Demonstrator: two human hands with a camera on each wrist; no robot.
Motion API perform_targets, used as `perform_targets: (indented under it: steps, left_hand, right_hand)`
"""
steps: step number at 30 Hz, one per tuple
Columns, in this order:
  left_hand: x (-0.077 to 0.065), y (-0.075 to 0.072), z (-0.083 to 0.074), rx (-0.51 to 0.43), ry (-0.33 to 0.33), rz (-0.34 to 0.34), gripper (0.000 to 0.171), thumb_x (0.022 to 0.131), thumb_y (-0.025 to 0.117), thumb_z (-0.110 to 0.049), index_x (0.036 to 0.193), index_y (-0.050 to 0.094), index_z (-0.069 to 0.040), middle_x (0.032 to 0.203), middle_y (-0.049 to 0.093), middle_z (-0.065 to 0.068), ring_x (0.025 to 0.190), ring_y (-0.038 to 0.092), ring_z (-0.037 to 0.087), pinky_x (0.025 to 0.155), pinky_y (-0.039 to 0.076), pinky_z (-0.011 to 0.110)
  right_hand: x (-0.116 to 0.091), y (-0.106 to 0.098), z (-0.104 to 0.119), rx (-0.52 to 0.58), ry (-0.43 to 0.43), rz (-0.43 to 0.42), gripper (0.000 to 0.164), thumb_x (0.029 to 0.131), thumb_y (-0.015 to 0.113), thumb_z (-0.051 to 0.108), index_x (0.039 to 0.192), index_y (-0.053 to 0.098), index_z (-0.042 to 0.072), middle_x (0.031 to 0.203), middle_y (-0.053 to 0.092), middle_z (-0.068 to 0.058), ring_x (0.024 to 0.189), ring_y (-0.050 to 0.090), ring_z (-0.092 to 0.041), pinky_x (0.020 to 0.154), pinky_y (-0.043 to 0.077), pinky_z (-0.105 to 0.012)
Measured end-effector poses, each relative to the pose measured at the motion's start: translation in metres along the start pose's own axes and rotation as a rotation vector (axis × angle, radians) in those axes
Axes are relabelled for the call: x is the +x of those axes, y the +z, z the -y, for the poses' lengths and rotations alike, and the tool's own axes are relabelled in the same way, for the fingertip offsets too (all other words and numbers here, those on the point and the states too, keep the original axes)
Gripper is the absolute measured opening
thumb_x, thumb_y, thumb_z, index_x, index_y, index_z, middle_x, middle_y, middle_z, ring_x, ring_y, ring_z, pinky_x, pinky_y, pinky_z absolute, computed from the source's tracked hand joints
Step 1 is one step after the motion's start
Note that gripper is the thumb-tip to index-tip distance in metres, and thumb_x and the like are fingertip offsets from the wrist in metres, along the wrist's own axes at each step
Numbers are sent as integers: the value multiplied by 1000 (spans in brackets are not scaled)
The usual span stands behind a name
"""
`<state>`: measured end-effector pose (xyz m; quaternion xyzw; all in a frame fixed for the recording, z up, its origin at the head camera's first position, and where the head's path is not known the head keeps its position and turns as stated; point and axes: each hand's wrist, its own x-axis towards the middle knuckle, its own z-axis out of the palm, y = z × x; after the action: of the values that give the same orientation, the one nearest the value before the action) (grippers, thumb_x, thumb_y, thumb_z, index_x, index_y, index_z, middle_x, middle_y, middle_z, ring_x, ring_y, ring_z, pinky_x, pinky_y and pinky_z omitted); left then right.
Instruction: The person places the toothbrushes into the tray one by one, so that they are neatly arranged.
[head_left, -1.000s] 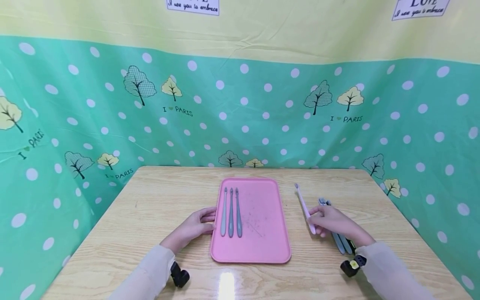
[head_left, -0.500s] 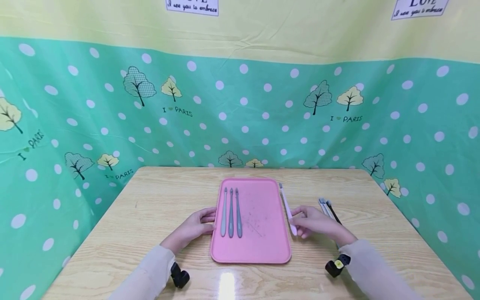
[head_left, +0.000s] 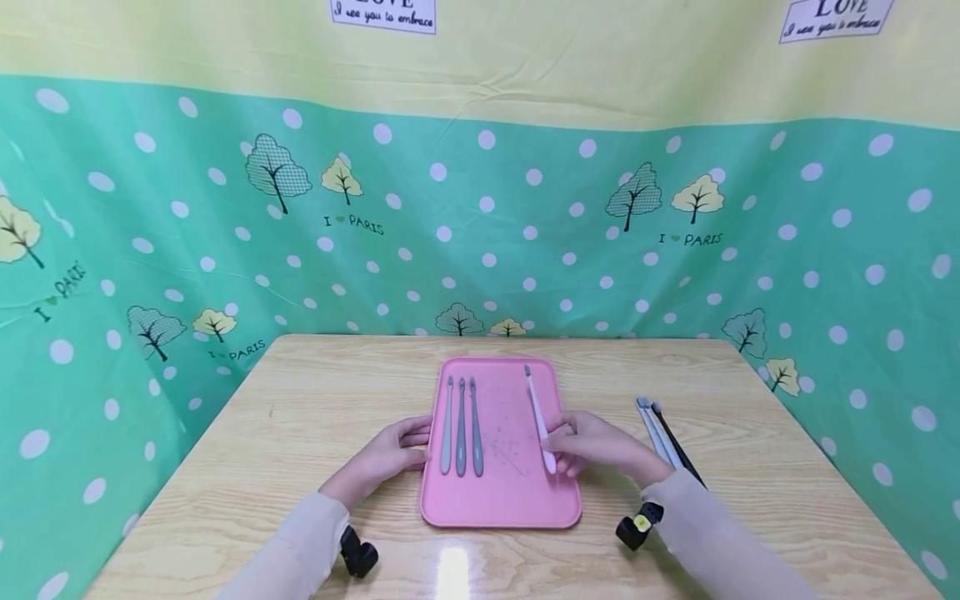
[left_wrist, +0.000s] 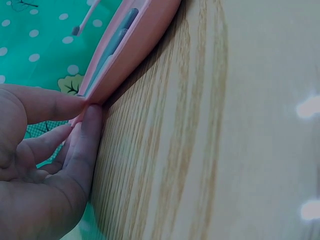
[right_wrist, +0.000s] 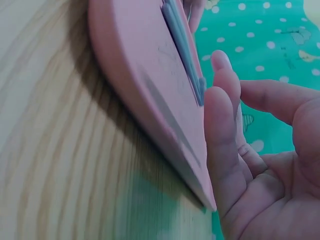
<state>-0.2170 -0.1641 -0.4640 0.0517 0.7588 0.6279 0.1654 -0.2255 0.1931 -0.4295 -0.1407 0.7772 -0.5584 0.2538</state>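
- I have the lilac toothbrush (head_left: 537,412) over the right part of the pink tray (head_left: 517,504), bristles toward the far rim; in my left-wrist view it looks raised off the surface.
- My right hand (head_left: 596,442) is clamped on it — thumb and fingers pinching the handle near its thick lower end. The right-wrist view doesn't show me the contact clearly.
- My left hand (head_left: 386,452) pinches the tray's left rim between thumb and finger.
- Three grey toothbrushes (head_left: 461,446) lie side by side along the tray's left, apart from the lilac one.
- Two pale blue toothbrushes (head_left: 656,429) and a black toothbrush (head_left: 678,450) lie together on the wooden table (head_left: 337,379), partly behind my right sleeve (head_left: 720,533).
- I judge the lilac brush to be very light, with a stiff plastic handle and soft bristles; not fragile.
- Its slim, smooth shaft could well roll or swing in a two-point pinch, so I'd hold it at the thicker handle — lightly, bristles left untouched.
- The tray looks rigid and shallow; light enough, I'd guess, to skid if nudged, so its rim is a sensible hold.
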Motion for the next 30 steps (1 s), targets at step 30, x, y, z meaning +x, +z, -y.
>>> perform_targets:
  steps: [30]
  left_hand:
    - [-1,0,0,-35,21,15,65,92,63,2,150,36,7,142,49,26,127,52,38,95,57,35]
  right_hand:
    - [48,38,13,-110,80,67,31,92,73,19,111,60,-2,78,71,-15,60,67,-15,54,61,-27]
